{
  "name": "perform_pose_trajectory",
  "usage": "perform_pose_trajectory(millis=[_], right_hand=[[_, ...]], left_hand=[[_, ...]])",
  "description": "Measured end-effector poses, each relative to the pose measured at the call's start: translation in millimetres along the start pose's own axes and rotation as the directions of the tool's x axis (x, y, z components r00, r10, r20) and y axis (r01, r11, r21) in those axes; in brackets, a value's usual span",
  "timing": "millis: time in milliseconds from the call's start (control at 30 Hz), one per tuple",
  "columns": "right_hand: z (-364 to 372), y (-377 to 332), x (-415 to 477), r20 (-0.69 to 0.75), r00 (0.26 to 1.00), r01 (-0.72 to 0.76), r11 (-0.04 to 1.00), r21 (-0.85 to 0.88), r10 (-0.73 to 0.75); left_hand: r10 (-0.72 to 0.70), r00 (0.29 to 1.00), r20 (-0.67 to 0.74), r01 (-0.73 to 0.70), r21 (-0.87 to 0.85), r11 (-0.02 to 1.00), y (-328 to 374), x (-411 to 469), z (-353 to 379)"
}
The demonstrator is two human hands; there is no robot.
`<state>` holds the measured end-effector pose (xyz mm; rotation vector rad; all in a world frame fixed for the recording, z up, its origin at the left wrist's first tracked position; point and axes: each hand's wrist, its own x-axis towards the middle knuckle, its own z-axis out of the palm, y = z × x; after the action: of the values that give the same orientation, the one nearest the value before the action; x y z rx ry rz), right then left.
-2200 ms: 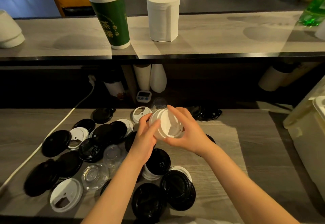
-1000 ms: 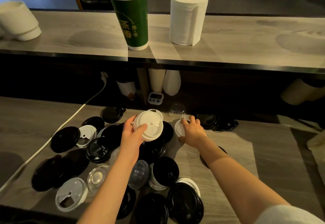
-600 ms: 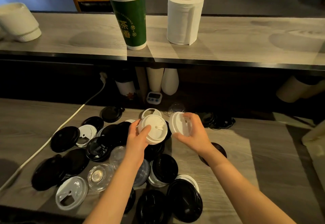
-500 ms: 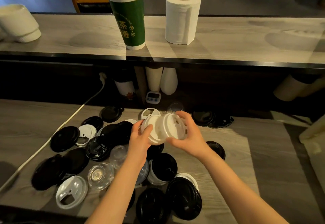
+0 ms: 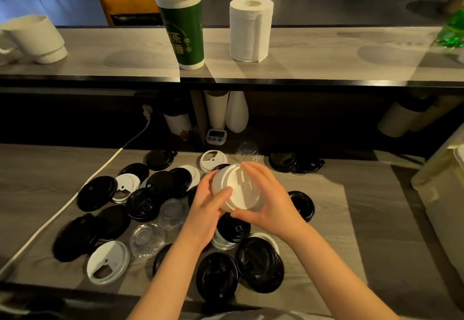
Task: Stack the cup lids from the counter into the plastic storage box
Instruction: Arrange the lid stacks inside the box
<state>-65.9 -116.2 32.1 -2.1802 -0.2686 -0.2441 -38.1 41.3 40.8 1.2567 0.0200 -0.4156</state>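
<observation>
The left hand (image 5: 208, 205) and the right hand (image 5: 267, 200) both grip a small stack of white lids (image 5: 238, 189), one hand on each side. The left thumb lies across the top face, and the right fingers curl round the far rim. The stack is held tilted above the bench (image 5: 351, 219), with its top face turned up toward the camera.

Loose lids lie scattered on the bench under and around the hands. There are black lids (image 5: 217, 275) in overlapping heaps, a white lid (image 5: 108, 262) near the front left, and clear lids (image 5: 147, 240) between them. A white cable (image 5: 75, 194) runs diagonally along the left of the pile.

The plastic storage box (image 5: 442, 194) stands at the right edge, well apart from the hands, and is only partly in view. A small timer (image 5: 216, 136) sits in the shadowed recess behind the lids. On the upper bench (image 5: 326, 63) stand a green cup stack (image 5: 184, 26) and a paper roll (image 5: 251, 28).
</observation>
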Motion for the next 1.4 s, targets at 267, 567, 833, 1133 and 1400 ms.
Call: perform_pose_trajectory(millis=[267, 567, 833, 1133, 1400], right_hand=[[-43, 6, -31, -0.009, 0.999, -0.039, 0.997, -0.063, 0.038], [-147, 31, -96, -0.176, 0.952, -0.248, 0.968, 0.044, 0.252], [-250, 60, -165, -0.363, 0.896, -0.266, 0.964, 0.016, 0.254], [-369, 122, -232, -0.379, 0.762, -0.555, 0.831, 0.035, 0.525], [-414, 193, -254, -0.124, 0.668, -0.72, 0.595, -0.356, 0.734]], left_hand=[[-0.022, 0.986, 0.165, 0.005, 0.106, 0.994, -6, -4, 33], [-0.146, 0.929, 0.339, 0.087, 0.184, 0.979, -21, -3, 161], [-0.166, 0.87, 0.464, 0.008, 0.323, 0.946, -45, -12, 292], [-0.113, 0.816, 0.567, -0.394, 0.688, 0.609, -90, 1, 398], [-0.123, 0.726, 0.677, -0.68, 0.733, 0.017, -133, 0, 420]])
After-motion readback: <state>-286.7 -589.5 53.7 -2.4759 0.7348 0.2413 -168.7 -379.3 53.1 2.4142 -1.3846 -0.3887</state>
